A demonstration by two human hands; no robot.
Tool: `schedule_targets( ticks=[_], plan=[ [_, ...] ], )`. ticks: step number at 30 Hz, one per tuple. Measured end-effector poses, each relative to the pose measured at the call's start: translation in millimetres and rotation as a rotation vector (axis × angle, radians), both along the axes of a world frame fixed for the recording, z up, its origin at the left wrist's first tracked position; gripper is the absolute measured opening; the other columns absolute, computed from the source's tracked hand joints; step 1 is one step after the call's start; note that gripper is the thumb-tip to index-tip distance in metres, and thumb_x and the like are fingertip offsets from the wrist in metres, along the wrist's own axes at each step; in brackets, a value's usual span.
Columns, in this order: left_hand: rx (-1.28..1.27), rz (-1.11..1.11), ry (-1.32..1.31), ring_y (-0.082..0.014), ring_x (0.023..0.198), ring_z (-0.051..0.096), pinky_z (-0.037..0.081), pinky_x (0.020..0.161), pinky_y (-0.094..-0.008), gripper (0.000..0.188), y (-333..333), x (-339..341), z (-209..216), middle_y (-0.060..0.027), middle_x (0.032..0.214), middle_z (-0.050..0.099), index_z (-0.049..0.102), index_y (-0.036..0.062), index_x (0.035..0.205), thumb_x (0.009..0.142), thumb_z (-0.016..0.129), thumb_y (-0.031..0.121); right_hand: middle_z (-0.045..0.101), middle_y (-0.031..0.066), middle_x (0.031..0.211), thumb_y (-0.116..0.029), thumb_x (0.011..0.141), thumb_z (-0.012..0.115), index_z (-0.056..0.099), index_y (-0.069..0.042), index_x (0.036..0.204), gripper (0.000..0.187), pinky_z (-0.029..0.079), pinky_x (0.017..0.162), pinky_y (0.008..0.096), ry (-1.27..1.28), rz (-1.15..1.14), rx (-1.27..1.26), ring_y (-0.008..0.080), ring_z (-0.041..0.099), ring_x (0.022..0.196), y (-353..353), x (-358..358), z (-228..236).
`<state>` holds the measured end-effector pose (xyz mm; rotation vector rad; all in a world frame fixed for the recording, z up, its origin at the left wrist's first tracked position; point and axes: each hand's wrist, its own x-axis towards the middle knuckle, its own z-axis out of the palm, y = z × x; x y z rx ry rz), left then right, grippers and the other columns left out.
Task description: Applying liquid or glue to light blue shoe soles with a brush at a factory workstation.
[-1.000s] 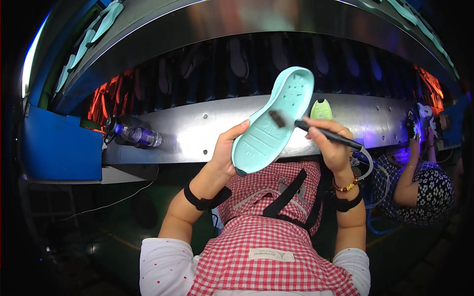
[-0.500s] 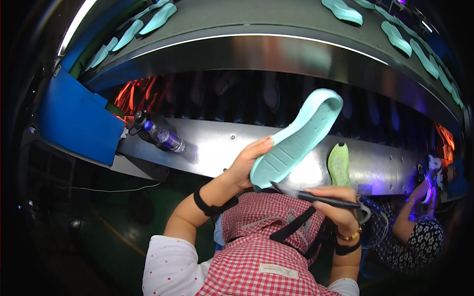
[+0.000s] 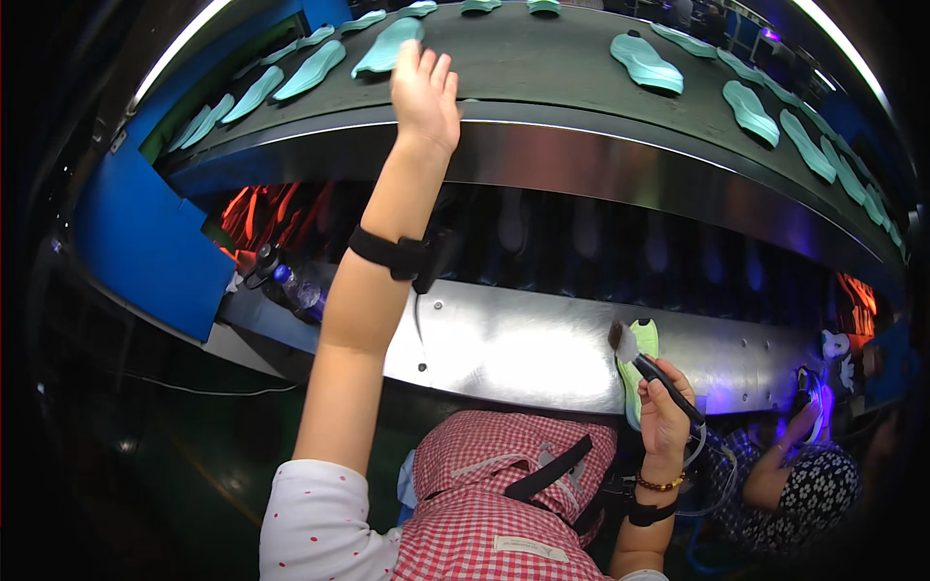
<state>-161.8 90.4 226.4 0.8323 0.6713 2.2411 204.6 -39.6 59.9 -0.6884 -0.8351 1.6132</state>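
My left hand [image 3: 426,99] reaches far over the belt with its fingers stretched out and apart. Its fingertips are at the near right edge of a mint-green shoe sole [image 3: 387,50], which rests on the belt; whether they still touch it I cannot tell. At the lower right, my right hand [image 3: 664,412] grips a black-handled brush [image 3: 668,385], a thin tube trailing from its lower end. The brush's dark bristle tip points up and to the left. Just behind it, a light-green sole [image 3: 630,389] lies on the metal ledge, partly covered by the brush and hand.
Several mint soles [image 3: 646,64] lie along the dark conveyor belt [image 3: 542,58]. Below it runs a shiny metal ledge [image 3: 513,339] with a bottle [image 3: 302,293] at its left. A blue panel [image 3: 145,242] stands at left. At right, another person's arm [image 3: 775,474] is at work.
The mint sole that my left hand held over the ledge is gone from there; that hand has moved up to a sole on the belt. My right hand has lowered, brush turned upward.
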Motion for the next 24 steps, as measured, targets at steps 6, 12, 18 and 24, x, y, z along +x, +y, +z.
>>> schedule_targets(
  ticks=[6,12,18,24],
  plan=[
    [-0.547,-0.067,1.088,-0.0265,0.126,0.033,0.030,0.102,-0.0375,0.073,33,99,42,-0.0195,0.136,0.032,0.031,0.0030,0.133,0.076,0.062,0.036,0.062,0.0163,0.097,0.002,0.076,0.061,0.056,0.004,0.098,0.023,0.046,0.071,0.0209,-0.015,-0.094,-0.103,0.0118,0.057,0.073,19,36,-6],
    [-0.352,0.332,1.980,-0.0326,0.128,0.027,0.024,0.104,-0.0420,0.075,128,170,65,-0.0170,0.139,0.027,0.032,0.0084,0.134,0.074,0.059,0.045,0.061,0.0141,0.095,0.000,0.079,0.057,0.055,0.002,0.099,0.020,0.046,0.074,0.0246,0.041,-0.089,-0.102,0.0175,0.059,0.082,27,67,-12],
    [-0.827,0.291,2.207,-0.0319,0.115,0.043,0.036,0.093,-0.0423,0.048,165,213,89,-0.0132,0.121,0.050,0.052,0.0095,0.115,0.081,0.054,0.043,0.062,0.0135,0.091,0.000,0.078,0.058,0.056,0.003,0.097,0.019,0.046,0.071,0.0238,0.034,-0.147,-0.120,0.0162,0.059,0.077,31,103,-7],
    [-0.058,0.211,1.997,-0.0314,0.084,0.051,0.041,0.075,-0.0403,0.037,129,181,65,-0.0155,0.085,0.054,0.056,0.0028,0.078,0.083,0.055,0.039,0.063,0.0127,0.088,0.002,0.079,0.057,0.058,0.004,0.095,0.016,0.046,0.070,0.0235,0.002,-0.148,-0.095,0.0145,0.059,0.075,58,154,-26]
  ],
)
